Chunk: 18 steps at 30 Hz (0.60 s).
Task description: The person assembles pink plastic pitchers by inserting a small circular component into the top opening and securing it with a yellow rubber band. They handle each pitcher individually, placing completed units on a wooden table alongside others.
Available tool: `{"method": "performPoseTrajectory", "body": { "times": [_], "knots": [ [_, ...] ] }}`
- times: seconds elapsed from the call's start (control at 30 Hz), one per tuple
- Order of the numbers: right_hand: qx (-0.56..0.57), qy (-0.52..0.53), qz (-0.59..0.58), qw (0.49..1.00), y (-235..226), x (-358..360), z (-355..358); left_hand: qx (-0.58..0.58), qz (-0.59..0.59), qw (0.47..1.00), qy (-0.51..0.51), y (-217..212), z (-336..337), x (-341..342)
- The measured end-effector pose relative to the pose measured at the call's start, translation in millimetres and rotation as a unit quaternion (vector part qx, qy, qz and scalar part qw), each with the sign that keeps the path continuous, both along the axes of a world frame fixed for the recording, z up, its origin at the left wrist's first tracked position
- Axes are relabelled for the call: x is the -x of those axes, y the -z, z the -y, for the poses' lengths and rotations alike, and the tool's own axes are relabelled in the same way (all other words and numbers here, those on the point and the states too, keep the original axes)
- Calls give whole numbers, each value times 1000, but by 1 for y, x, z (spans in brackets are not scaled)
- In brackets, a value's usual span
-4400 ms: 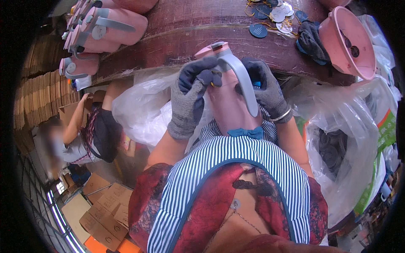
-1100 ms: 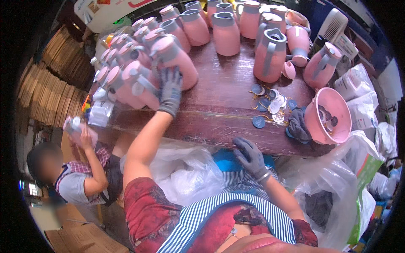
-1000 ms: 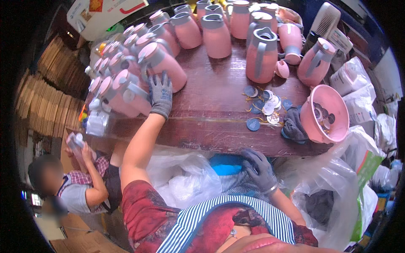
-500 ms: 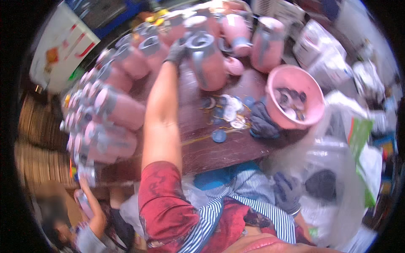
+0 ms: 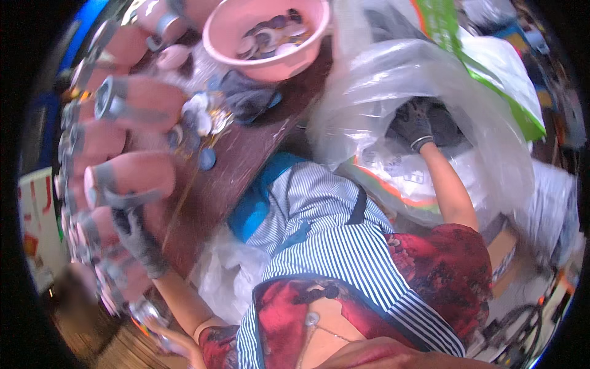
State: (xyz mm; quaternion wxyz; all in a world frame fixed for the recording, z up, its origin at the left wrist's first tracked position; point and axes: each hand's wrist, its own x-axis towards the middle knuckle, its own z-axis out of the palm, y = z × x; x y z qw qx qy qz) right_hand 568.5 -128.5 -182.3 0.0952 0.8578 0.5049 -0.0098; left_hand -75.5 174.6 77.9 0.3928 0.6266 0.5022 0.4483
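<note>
My left hand (image 5: 136,240), in a grey glove, is closed at the grey handle of a pink jug (image 5: 138,175) on the left side of the table. The jug lies sideways in the picture, and another pink-and-grey jug (image 5: 147,101) stands beyond it. My right hand (image 5: 415,126), gloved too, reaches into a large clear plastic bag (image 5: 369,83) at the right. Its fingers touch dark, smooth pieces (image 5: 447,129) whose kind I cannot make out. The fingertips blend into these, so their grip is unclear.
A pink basin (image 5: 279,69) holds several round discs. Loose discs (image 5: 200,117) and a dark cloth (image 5: 249,97) lie beside it on the brown table (image 5: 239,157). More pink jugs (image 5: 98,144) crowd the far left. Another person's hand (image 5: 169,338) shows at lower left.
My view has swung right. My right hand has gone from beside my lap into the plastic bag. The left hand stays at a jug, which now appears lower and farther left.
</note>
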Motion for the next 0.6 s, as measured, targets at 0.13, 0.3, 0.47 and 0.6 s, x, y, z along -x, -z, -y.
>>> {"method": "performPoseTrajectory", "body": {
  "times": [0.13,0.3,0.47,0.6],
  "knots": [
    [232,-122,60,963,-36,17,-33,-53,-379,923,41,-56,100,-75],
    [367,-180,87,908,-87,45,-48,-369,-552,747,-11,-90,138,-98],
    [203,-94,95,970,-20,-48,81,-427,-609,662,95,-89,87,-115],
    [-143,-51,-141,978,-208,56,95,-232,-660,714,-41,-91,80,-123]
  ]
}}
